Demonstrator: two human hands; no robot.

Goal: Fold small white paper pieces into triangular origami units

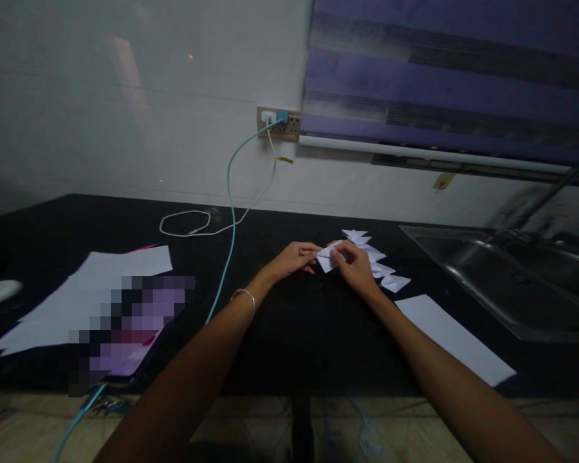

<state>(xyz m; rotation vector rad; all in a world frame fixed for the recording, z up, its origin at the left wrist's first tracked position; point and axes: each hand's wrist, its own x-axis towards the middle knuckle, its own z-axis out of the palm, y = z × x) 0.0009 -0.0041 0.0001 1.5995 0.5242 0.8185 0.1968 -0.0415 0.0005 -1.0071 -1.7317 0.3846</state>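
A small folded piece of white paper (pixel 327 262) is held up over the black counter between my two hands. My left hand (pixel 296 258) pinches its left corner, fingers together. On the other side, my right hand (pixel 354 262) grips the paper between thumb and fingers. Just beyond and to the right of my right hand lie several folded paper pieces (pixel 395 282) in a slanting row, partly hidden by that hand. A white paper sheet (pixel 456 337) rests near my right forearm.
To the left are white paper sheets (pixel 62 308) beside a partly blurred-out device with a purple screen (pixel 139 347). A teal cable (pixel 230 193) runs from the wall socket (pixel 292 125) across the black counter (pixel 280 347). A steel sink (pixel 502 283) is set in at the right.
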